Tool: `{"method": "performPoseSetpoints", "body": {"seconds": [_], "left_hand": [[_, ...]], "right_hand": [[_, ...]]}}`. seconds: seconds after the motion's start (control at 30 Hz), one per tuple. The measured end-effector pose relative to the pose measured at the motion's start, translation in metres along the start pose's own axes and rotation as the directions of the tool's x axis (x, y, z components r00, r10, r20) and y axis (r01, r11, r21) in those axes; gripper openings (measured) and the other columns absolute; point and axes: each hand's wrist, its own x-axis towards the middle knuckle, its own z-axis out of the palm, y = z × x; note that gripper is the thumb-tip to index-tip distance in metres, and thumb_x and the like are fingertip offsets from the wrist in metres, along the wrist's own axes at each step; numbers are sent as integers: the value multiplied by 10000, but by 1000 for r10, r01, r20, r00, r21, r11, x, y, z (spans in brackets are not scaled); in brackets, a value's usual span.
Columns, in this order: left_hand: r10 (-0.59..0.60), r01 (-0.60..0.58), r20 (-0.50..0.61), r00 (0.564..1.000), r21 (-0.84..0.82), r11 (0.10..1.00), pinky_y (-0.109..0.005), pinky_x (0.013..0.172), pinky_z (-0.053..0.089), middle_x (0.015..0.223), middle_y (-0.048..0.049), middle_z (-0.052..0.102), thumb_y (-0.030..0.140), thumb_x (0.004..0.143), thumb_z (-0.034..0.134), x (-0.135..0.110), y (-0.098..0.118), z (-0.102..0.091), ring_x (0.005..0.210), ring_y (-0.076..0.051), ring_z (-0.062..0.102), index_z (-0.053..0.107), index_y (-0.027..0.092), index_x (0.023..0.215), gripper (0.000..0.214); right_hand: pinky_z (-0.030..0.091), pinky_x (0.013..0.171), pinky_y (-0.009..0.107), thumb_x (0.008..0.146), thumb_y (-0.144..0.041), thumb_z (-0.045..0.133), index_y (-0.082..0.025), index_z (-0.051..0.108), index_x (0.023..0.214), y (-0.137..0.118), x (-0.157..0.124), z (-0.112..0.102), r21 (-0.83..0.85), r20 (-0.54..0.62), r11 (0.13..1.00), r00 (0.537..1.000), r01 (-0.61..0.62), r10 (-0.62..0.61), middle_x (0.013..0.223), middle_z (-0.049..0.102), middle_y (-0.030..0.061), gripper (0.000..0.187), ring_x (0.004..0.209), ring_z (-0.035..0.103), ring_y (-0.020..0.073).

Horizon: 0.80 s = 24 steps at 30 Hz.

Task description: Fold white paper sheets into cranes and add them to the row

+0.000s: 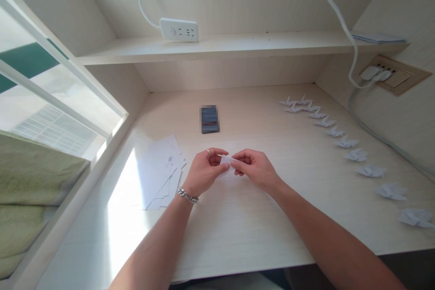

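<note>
Over the middle of the pale wooden desk (244, 217), my left hand (204, 172) and my right hand (253, 167) meet, both pinching a small folded piece of white paper (226, 160) between fingertips. The left hand wears a ring, and a chain bracelet sits on its wrist. A loose stack of white paper sheets (159, 172) lies on the desk just left of my left hand. A curved row of several folded white paper cranes (345, 142) runs along the right side of the desk.
A dark phone (210, 119) lies flat beyond my hands. On the shelf above rests a white power strip (179, 29); its cable runs to a wall socket (390, 74) at right. A window and green bedding (30, 181) are at left.
</note>
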Motion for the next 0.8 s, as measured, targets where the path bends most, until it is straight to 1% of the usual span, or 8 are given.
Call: {"method": "performPoseSetpoints", "body": {"seconds": [0.07,0.2,0.27,0.33,0.47,0.6,0.73,0.8], "left_hand": [[0,0,-8,1000,8,1000,-220,521,332,590,66,435,283,696,759,0,0,0,548,-80,435,690,136,978,325],[-15,15,-1,1000,-35,999,-252,606,434,691,-8,623,339,721,745,1,-3,0,642,-128,578,702,139,972,324],[-27,26,-14,1000,-77,997,-261,618,457,746,-38,674,347,707,757,1,-4,0,672,-147,612,698,138,959,333],[-24,21,-42,999,-79,997,-243,568,433,698,-17,652,340,691,769,2,-5,0,621,-130,585,700,141,945,330],[-8,7,-46,999,-31,999,-219,493,351,552,52,505,365,704,764,3,-6,1,509,-86,467,719,153,923,308],[-37,36,-39,999,-50,998,-234,526,397,594,27,554,405,702,762,3,-6,2,546,-104,508,711,142,908,338],[-17,18,-91,996,12,1000,-212,480,331,537,77,402,392,684,776,4,-6,0,490,-73,391,707,147,908,339],[-9,12,-85,996,33,999,-211,472,313,536,81,372,397,686,772,4,-7,0,485,-71,368,710,152,908,337]], "right_hand": [[508,582,287,738,-444,759,-151,694,874,-1,0,0,-7,-5,1000,1000,9,-9,668,683,26,329,593,642,153],[506,563,281,738,-451,756,-152,704,864,-3,0,0,2,0,1000,1000,21,-21,662,681,27,329,579,638,148],[517,572,288,732,-447,761,-152,706,869,-3,0,0,13,-8,1000,1000,12,-12,654,685,27,329,581,644,153],[528,584,298,726,-445,765,-150,708,874,-3,0,0,15,-16,1000,1000,1,0,637,687,29,335,581,651,159],[529,576,295,730,-448,760,-144,717,855,-3,1,-2,-2,-2,1000,1000,-3,3,618,685,31,331,575,653,159],[532,576,288,738,-440,753,-145,721,874,-3,1,-2,18,14,1000,1000,-2,2,630,691,30,326,582,657,155],[544,592,298,750,-435,741,-147,725,873,-4,0,-1,-9,0,1000,1000,7,-7,621,691,30,313,577,659,156],[547,589,299,756,-444,733,-149,731,859,-5,-1,-1,-26,5,1000,1000,12,-12,618,689,31,312,578,659,157]]}}
